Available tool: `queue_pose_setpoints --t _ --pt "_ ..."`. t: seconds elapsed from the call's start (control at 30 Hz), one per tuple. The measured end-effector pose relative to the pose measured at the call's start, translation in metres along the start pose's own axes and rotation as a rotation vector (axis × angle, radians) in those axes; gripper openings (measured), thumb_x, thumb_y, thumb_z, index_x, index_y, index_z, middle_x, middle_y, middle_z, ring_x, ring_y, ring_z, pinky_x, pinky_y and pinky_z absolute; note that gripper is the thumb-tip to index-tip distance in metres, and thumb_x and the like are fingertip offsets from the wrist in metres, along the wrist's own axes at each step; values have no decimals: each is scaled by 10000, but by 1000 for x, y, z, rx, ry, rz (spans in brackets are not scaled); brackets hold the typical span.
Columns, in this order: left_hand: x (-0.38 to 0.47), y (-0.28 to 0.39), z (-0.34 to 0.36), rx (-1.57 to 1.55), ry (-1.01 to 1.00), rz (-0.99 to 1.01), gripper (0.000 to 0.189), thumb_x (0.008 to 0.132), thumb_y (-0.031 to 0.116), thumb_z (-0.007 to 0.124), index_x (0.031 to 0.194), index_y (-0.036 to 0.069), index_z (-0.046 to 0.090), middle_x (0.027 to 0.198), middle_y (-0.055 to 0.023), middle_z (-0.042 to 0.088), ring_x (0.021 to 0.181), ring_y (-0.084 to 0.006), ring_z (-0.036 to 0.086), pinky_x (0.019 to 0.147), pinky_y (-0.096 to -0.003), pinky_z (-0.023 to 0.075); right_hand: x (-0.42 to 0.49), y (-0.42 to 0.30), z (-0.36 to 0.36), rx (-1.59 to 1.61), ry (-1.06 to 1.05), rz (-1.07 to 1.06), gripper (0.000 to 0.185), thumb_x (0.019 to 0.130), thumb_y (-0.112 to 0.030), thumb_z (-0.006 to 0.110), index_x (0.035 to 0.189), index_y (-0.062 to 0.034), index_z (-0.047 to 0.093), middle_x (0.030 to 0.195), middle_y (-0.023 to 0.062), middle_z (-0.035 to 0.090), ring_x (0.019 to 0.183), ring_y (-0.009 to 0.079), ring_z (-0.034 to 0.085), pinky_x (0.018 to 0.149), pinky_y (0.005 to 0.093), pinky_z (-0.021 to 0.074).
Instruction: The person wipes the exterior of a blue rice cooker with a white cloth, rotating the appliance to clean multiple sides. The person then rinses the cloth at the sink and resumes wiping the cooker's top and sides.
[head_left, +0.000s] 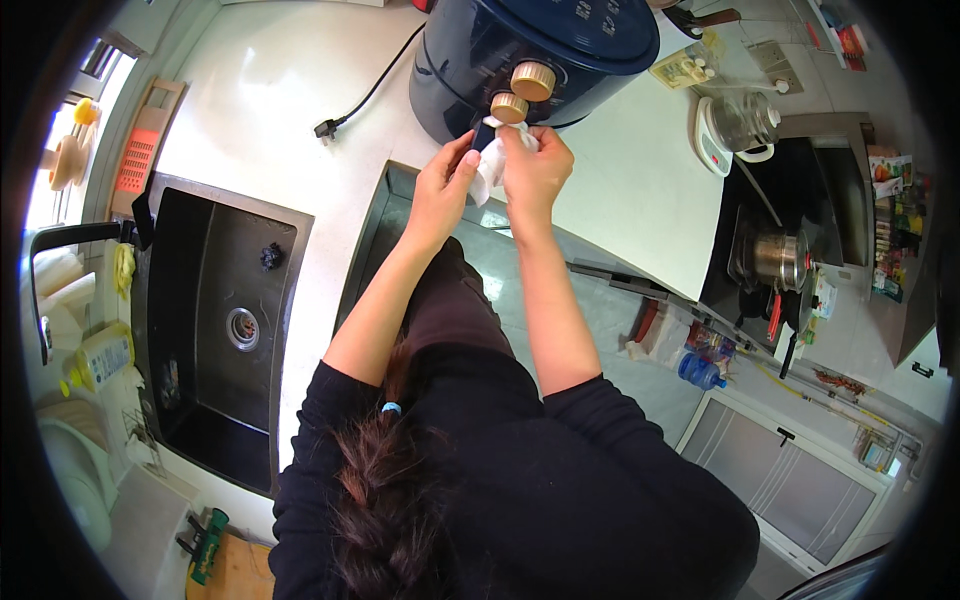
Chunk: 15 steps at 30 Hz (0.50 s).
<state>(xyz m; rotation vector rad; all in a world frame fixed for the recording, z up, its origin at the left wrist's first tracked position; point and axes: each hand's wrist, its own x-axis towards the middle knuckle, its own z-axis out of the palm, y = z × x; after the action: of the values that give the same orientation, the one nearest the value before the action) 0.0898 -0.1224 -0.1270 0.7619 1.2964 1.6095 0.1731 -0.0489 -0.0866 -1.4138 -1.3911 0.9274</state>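
A dark blue air fryer (465, 60) with two gold knobs, an upper knob (533, 81) and a lower knob (509, 107), stands on the counter before me. Below the knobs its drawer handle (484, 136) juts out towards me. My left hand (441, 186) grips this handle from the left, thumb and fingers bent around its edge. In my right hand (538, 176) is a crumpled white tissue (489, 169), pressed against the handle's right side. The tissue hangs down between both hands and hides part of the handle.
A power cord's plug (327, 130) lies on the white counter (255, 97). To the left is a dark sink (240, 255) with a black faucet (75, 234). At right stand a glass kettle (742, 124) and a steel pot (776, 257) on the stove.
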Motion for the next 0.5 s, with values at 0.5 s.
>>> queue_pose_setpoints --t 0.5 --pt "0 -7 -6 -103 -93 -17 463 1012 221 556 1393 -22 453 1214 -85 594 1089 -116 556 940 -264 446 1 2 -7 25 -119 -6 287 848 -220 710 750 25 594 640 89 608 603 132 551 567 333 447"
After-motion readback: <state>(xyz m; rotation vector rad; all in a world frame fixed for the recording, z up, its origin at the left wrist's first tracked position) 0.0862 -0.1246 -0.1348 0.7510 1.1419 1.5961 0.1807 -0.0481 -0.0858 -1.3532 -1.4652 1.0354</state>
